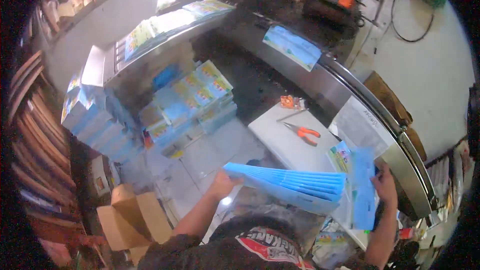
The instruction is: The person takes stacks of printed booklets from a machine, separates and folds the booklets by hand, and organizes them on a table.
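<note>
My left hand (223, 185) is closed around the left end of a fanned stack of light-blue booklets (287, 182), held in front of my body. Their layers spread apart toward the right. On the right, my right hand (384, 186) grips the edge of another blue booklet (362, 190), which is blurred by motion. Behind that one, a printed sheet with green and coloured pictures (341, 155) lies on the white tabletop (272, 129).
Orange-handled pliers (304, 133) and a small orange packet (287, 101) lie on the tabletop. Stacked booklets (187, 95) stand on the tiled floor, with more piles (102, 125) at left. An open cardboard box (130, 220) sits lower left. A metal-edged machine (345, 82) curves along the right.
</note>
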Action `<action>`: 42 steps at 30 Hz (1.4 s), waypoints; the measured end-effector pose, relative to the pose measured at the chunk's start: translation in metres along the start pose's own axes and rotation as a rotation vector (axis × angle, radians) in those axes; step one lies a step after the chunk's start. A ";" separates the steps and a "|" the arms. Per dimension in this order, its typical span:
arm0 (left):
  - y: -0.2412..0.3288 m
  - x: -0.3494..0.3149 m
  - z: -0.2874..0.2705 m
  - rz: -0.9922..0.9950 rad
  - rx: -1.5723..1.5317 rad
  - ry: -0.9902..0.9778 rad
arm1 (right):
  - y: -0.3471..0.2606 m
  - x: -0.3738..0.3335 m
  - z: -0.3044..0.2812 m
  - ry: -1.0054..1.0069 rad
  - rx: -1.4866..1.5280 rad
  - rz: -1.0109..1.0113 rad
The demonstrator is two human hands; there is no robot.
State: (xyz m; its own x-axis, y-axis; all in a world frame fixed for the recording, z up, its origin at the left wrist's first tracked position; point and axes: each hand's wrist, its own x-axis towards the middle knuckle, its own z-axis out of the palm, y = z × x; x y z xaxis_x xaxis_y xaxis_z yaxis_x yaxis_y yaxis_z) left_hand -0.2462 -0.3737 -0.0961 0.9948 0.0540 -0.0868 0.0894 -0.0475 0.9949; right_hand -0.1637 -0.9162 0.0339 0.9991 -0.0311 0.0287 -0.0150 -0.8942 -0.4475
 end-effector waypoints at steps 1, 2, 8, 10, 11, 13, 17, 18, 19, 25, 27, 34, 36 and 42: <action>0.003 -0.002 -0.003 -0.017 -0.013 0.021 | -0.004 -0.006 -0.015 -0.042 0.012 0.023; 0.013 0.000 -0.005 -0.067 -0.029 -0.030 | -0.007 -0.014 -0.030 -0.079 0.025 0.047; -0.012 0.003 -0.014 -0.068 -0.147 -0.044 | 0.003 0.000 -0.047 -0.038 0.248 0.404; -0.025 0.004 -0.017 -0.056 -0.212 -0.041 | 0.050 0.022 -0.018 -0.114 0.422 0.415; -0.030 0.005 -0.019 -0.045 -0.269 -0.070 | 0.073 0.032 0.004 -0.143 0.512 0.422; -0.032 0.001 -0.021 -0.037 -0.328 -0.084 | 0.104 0.046 0.049 -0.165 0.581 0.422; -0.018 -0.015 -0.029 -0.114 -0.286 -0.036 | 0.103 0.054 0.121 0.143 -0.265 0.300; -0.017 -0.017 -0.028 -0.127 -0.228 -0.018 | 0.096 0.051 0.128 0.137 -0.261 0.297; -0.024 -0.020 -0.027 -0.132 -0.222 -0.012 | 0.089 0.047 0.135 0.261 -0.241 0.254; -0.004 -0.016 0.006 -0.197 -0.107 -0.121 | 0.069 0.015 0.152 0.484 -0.367 0.074; -0.018 0.001 0.039 -0.002 -0.154 -0.186 | 0.091 0.003 0.140 0.316 0.058 0.137; 0.017 0.051 0.137 -0.226 -0.171 -0.439 | 0.045 -0.063 0.038 0.429 0.515 0.272; 0.052 0.061 0.178 -0.201 -0.109 -0.432 | 0.050 -0.087 0.038 0.545 0.302 0.318; 0.046 0.102 0.247 -0.003 0.398 -0.482 | -0.066 -0.134 0.074 0.171 -0.128 -0.096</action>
State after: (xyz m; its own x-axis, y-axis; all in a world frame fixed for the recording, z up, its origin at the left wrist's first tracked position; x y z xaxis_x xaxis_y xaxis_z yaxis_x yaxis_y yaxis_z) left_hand -0.1289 -0.6168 -0.0725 0.8965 -0.3972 -0.1961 0.0120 -0.4208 0.9071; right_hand -0.2941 -0.8196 -0.0063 0.9751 -0.0091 0.2215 0.0635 -0.9459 -0.3183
